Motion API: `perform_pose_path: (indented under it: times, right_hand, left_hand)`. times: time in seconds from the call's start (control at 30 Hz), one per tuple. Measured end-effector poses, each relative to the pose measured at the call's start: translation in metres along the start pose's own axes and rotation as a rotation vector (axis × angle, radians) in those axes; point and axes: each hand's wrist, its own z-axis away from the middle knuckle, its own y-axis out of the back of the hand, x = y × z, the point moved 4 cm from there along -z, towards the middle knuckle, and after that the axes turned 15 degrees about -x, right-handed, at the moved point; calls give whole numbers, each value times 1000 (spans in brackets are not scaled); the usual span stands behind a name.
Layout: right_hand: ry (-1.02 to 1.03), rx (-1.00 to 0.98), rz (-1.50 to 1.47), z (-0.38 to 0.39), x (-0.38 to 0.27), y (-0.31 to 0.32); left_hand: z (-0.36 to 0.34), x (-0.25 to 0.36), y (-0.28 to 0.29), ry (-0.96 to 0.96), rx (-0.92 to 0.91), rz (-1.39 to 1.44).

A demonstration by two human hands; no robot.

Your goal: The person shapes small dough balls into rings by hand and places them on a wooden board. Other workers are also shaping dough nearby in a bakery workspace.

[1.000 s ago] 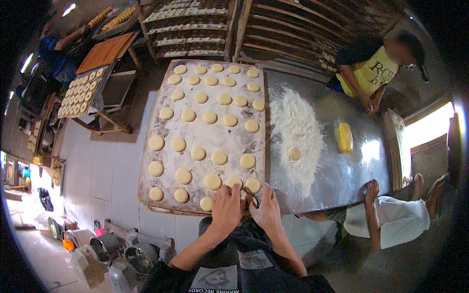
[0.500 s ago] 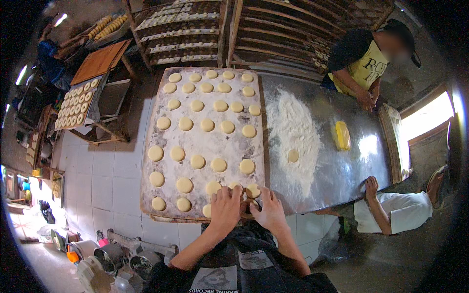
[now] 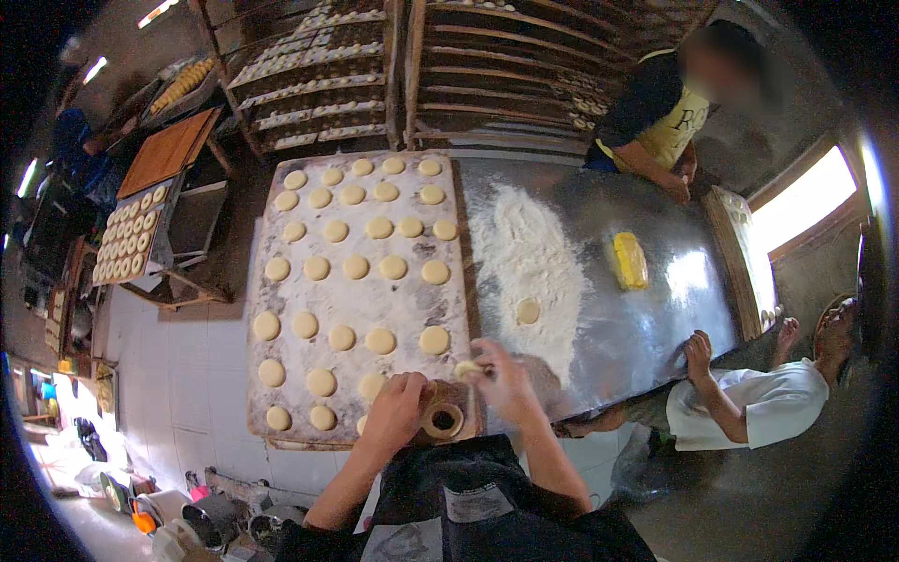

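Note:
On the floured board (image 3: 356,295) lie rows of pale dough rounds (image 3: 342,337). At its near edge my left hand (image 3: 397,410) is curled, fingers together and pointing down; whatever is under the fingertips is hidden. Beside it stands a tan ring with a dark hole (image 3: 442,421). My right hand (image 3: 508,386) is raised at the board's near right corner, slightly smeared by motion. Its thumb and fingers pinch a dough piece (image 3: 468,369).
Right of the board, a metal table carries spread flour (image 3: 529,272), one dough round (image 3: 528,311) and a yellow block (image 3: 630,261). Two people (image 3: 646,140) are at its far and right sides. Racks (image 3: 318,94) stand behind; a tray of dough rings (image 3: 129,234) is at left.
My hands were together at the near edge; now the right has moved away to the right with a dough piece, uncovering the ring. The whole view has shifted, the board appearing farther left and lower.

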Motion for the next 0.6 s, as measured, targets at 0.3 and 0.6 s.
perform_pose_path:
  times: [0.3, 0.6]
  right_hand:
    - [124, 357, 638, -17, 112, 120]
    - [90, 0, -316, -11, 113, 153]
  left_hand:
    - [-137, 107, -53, -509, 38, 47]
    - [-153, 141, -68, -83, 136, 429]
